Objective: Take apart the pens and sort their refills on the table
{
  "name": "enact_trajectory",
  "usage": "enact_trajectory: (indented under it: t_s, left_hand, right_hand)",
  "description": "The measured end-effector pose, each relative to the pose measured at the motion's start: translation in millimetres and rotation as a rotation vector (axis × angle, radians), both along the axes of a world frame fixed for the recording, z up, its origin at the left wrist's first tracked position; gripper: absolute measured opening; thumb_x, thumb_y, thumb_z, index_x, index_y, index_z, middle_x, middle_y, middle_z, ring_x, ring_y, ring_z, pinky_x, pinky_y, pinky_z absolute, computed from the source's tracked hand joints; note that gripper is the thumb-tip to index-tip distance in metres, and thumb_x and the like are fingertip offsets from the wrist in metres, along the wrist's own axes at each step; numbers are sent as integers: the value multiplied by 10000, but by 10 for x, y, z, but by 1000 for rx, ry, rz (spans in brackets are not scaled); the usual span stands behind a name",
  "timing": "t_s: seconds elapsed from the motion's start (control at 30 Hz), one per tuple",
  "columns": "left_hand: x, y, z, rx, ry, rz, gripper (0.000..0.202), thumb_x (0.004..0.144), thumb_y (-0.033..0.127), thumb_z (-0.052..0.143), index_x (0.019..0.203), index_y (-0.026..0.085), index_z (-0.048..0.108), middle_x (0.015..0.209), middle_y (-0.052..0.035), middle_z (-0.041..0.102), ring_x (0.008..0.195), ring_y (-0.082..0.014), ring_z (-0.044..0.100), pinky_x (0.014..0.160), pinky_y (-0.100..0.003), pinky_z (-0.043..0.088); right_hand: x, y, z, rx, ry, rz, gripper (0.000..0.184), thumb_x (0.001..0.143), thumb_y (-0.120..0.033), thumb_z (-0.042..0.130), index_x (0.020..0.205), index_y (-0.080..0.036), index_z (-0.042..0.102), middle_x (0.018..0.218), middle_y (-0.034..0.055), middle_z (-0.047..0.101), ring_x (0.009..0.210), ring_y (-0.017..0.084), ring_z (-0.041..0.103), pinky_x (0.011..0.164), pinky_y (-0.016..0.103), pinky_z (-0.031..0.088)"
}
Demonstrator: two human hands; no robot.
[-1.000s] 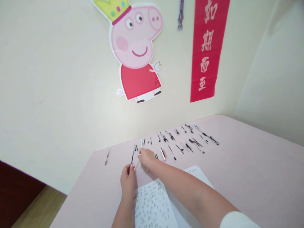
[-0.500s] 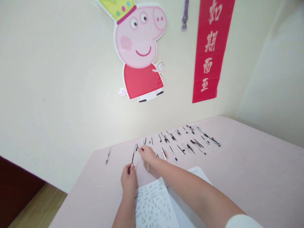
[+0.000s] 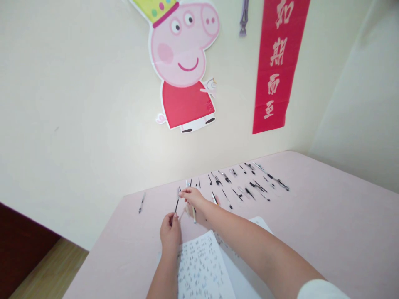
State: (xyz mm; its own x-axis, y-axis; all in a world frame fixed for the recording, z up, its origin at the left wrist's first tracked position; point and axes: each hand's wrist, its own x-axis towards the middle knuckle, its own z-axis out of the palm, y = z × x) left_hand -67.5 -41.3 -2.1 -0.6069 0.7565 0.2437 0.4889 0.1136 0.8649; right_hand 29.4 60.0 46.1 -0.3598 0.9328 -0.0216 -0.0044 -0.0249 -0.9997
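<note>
Currently holds a thin dark rod [image 3: 177,204] in the left hand [image 3: 170,226], pinched near its lower end between thumb and forefinger, tilted so as to lean slightly right at the top. Has the right hand [image 3: 193,197] at that upper end, thumb and fingers drawn narrow; cannot tell whether gripping the tip or merely touching it. Works thus with the rod between both hands, over the far left part of a pink table [image 3: 327,224]. Has a pale tube [image 3: 194,215] just below the right hand, partly hidden by it. Has many pen parts [image 3: 249,193], mostly black or clear, spread in rough rows to the right, and a clear pen [image 3: 141,203] well apart on the left. Reaches past a written sheet [image 3: 202,265] between the forearms, with a second sheet [image 3: 260,223] partly covered from view by the right forearm. Faces a pale wall [image 3: 93,104] bearing a pig cutout [image 3: 183,62] with a yellow crown, a red banner [image 3: 274,66] with pale characters, and a purple strip [image 3: 244,18] between these two.
</note>
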Motion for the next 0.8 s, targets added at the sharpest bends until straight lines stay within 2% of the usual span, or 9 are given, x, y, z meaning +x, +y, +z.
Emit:
enact_trajectory:
  t_s: [0.2,0.4,0.57,0.7,0.8]
  left_hand:
    - [-1,5,-15,-17,8,5,361,698,484,459,805,167,593,719,-54,636,677,-208,567,647,-328,438]
    - [23,-3,13,-1,-22,33,367,683,492,472,804,167,593,702,-50,633,669,-206,566,627,-322,438]
    - [12,-12,49,-1,-37,59,357,683,487,460,792,173,589,729,-53,641,695,-209,579,639,-326,447]
    - [9,-20,67,6,-56,45,337,692,475,461,790,177,583,751,-59,646,727,-217,587,666,-333,454]
    - [14,-22,67,12,-70,50,331,691,469,467,789,174,581,745,-59,642,724,-216,585,669,-334,456]
  right_hand:
    - [-4,74,-31,22,-32,-30,147,733,-278,542,688,-143,574,513,-58,444,433,59,357,428,181,291]
    - [-23,185,-90,145,-195,-66,232,830,-257,398,871,-128,586,746,34,611,514,75,477,448,179,343]
    - [-13,71,-227,378,-435,32,152,777,-179,484,819,-159,629,808,45,664,690,129,583,595,215,413]
    - [10,-97,-296,616,-626,169,129,746,-169,525,747,-169,654,847,73,676,856,204,590,757,292,408]
    - [25,-162,-302,746,-738,253,144,743,-144,514,767,-133,656,888,122,662,899,238,582,783,326,406]
